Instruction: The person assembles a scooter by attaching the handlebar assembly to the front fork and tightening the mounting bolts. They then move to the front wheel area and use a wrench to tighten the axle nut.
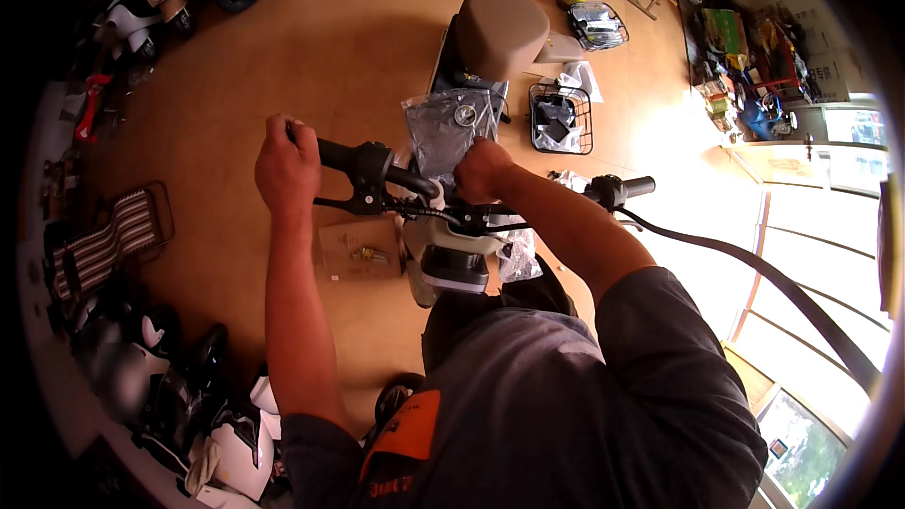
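A scooter's black handlebar (403,177) crosses in front of my body. My left hand (287,168) is closed around the outer end of its left rubber grip (336,153), beside the brake lever mount (370,170). My right hand (483,171) is a fist just above the middle of the bar; what its fingers hold is hidden. Under and beyond that fist, clear plastic film (443,127) covers the scooter's footboard area. The right grip (639,187) has no hand on it. Below the bar sits the headlight (454,266), and the brown seat (500,33) is at the far end.
To the right of the scooter, a black wire basket (561,120) holds wrapped parts; another basket (598,25) lies farther off. A flattened cardboard piece (356,250) is on the floor at left. A striped folding chair (111,238) and parked white scooters (243,448) line the left side.
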A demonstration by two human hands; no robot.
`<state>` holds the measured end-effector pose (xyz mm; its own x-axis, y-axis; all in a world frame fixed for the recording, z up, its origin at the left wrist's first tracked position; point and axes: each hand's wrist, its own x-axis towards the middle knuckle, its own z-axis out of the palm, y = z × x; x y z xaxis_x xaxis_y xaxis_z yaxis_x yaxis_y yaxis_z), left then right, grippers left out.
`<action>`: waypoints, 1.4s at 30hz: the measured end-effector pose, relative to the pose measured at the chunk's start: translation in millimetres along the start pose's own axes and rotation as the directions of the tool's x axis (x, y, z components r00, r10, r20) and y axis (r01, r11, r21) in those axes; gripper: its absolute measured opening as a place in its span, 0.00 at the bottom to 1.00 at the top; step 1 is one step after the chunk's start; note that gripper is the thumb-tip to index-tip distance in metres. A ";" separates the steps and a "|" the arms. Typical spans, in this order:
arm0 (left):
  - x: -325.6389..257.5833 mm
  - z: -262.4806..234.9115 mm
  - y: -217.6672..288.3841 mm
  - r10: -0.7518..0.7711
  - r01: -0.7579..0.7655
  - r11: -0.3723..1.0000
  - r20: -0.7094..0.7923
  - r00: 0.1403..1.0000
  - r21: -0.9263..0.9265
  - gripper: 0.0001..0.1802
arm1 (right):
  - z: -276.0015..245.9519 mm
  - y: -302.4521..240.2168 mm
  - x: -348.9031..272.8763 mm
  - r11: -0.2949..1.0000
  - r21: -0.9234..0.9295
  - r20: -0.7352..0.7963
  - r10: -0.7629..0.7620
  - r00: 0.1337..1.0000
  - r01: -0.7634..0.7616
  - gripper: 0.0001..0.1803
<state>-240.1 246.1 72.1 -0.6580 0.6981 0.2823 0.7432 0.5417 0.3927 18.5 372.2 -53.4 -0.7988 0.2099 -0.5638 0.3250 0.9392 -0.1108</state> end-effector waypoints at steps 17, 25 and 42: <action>0.9 -0.6 -3.5 -0.061 0.064 0.996 0.053 0.997 -0.063 0.19 | 30.7 -13.8 -6.1 0.853 0.367 -0.063 0.422 0.905 -0.372 0.23; 2.5 -0.7 -6.3 -0.057 0.057 0.998 0.041 0.998 0.018 0.20 | 12.8 8.3 -44.5 0.950 0.309 -0.187 0.113 0.976 -0.050 0.25; 1.6 3.8 -8.9 -0.029 0.029 0.999 0.018 0.999 0.015 0.19 | 38.4 24.1 -47.0 0.990 0.132 0.017 -0.050 0.999 0.047 0.13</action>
<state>-247.3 244.1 65.8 -0.6771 0.6903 0.2550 0.7257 0.5688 0.3872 83.3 374.5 -61.0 -0.8050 0.1583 -0.5718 0.3513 0.9039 -0.2442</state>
